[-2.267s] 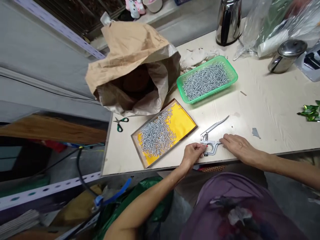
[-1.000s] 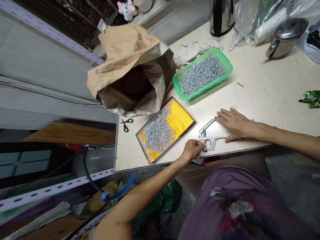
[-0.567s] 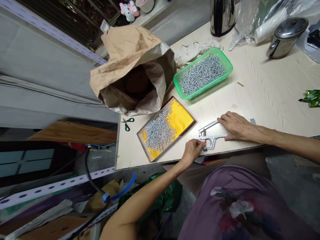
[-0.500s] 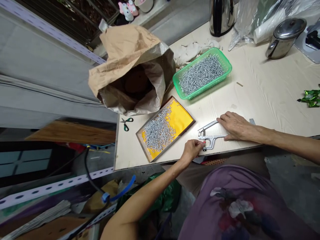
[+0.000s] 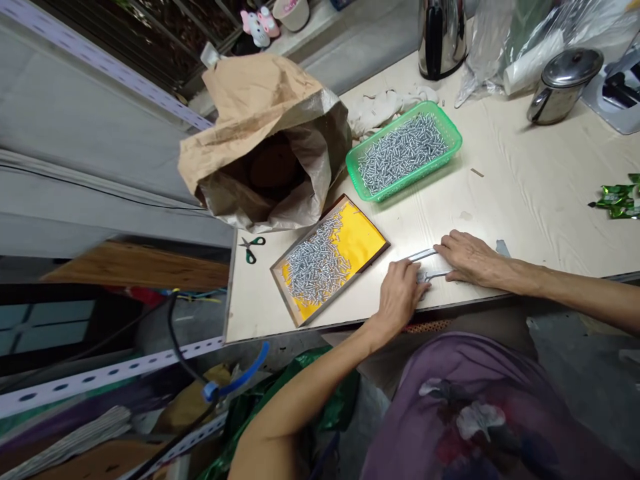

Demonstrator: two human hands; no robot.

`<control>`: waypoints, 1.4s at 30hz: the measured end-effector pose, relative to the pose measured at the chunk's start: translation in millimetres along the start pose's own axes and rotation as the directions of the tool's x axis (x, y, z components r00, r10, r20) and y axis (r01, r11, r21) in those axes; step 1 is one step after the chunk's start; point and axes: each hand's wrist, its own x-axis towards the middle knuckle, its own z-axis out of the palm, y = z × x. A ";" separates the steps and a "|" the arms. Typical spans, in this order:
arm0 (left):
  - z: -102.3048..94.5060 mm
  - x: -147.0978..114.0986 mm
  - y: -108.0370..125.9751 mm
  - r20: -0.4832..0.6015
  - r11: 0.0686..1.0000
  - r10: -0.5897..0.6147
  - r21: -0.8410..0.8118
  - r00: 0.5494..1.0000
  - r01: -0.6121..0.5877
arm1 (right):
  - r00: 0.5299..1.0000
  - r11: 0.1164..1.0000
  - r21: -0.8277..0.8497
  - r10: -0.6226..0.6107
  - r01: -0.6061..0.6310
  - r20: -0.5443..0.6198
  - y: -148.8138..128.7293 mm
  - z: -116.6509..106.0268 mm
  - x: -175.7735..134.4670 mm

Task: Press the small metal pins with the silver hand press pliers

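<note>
Two bare hands meet over one pair of pliers (image 5: 423,254), which sits on the table (image 5: 540,200) close to its front edge. The left hand (image 5: 399,293) covers the tool's head, fingers bent and close together; they hide what is beneath, so whether they pinch anything cannot be told. Just to their right, the right hand (image 5: 470,260) holds the ends of both handles, fingers curled over the upper one and thumb at the lower, the handles apart between the two hands. Behind the right knuckles lies a grey scrap (image 5: 502,247). Near the left fingertips, to their left, a tray (image 5: 363,233) with a yellow bottom sits aslant, metal pins (image 5: 315,270) heaped on its side away from them. Farther ahead of the fingers stands a green basket (image 5: 417,175) of similar pieces. Well left of the fingers, past the tray, are scissors (image 5: 251,248) and, farther ahead, a gaping paper bag (image 5: 260,87). Farthest ahead stands a kettle (image 5: 443,40).
</note>
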 end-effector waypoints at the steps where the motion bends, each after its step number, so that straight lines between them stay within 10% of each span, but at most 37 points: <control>1: 3.1 8.4 1.3 0.021 0.995 0.093 0.032 0.995 -0.093 | 1.000 1.000 0.011 -0.005 0.005 -0.011 0.4 0.2 -1.8; 7: 8.1 48.7 -1.4 0.225 0.947 0.302 0.038 0.926 -0.318 | 0.998 0.998 0.019 0.062 -0.062 0.001 7.4 -2.5 -13.9; 16: 9.6 40.8 11.7 0.339 0.885 0.346 0.191 0.875 -0.424 | 1.000 0.999 -0.043 0.026 -0.025 0.004 -15.4 4.6 -26.2; 37: 66.8 -0.2 28.0 -0.043 0.925 0.377 -0.025 0.925 -0.378 | 0.995 0.992 -0.121 0.031 -0.043 -0.098 46.4 -3.1 7.9; 42: 69.7 5.0 31.4 -0.093 0.933 0.351 -0.047 0.932 -0.356 | 0.999 0.989 -0.147 -0.012 0.006 -0.042 21.2 -13.4 33.2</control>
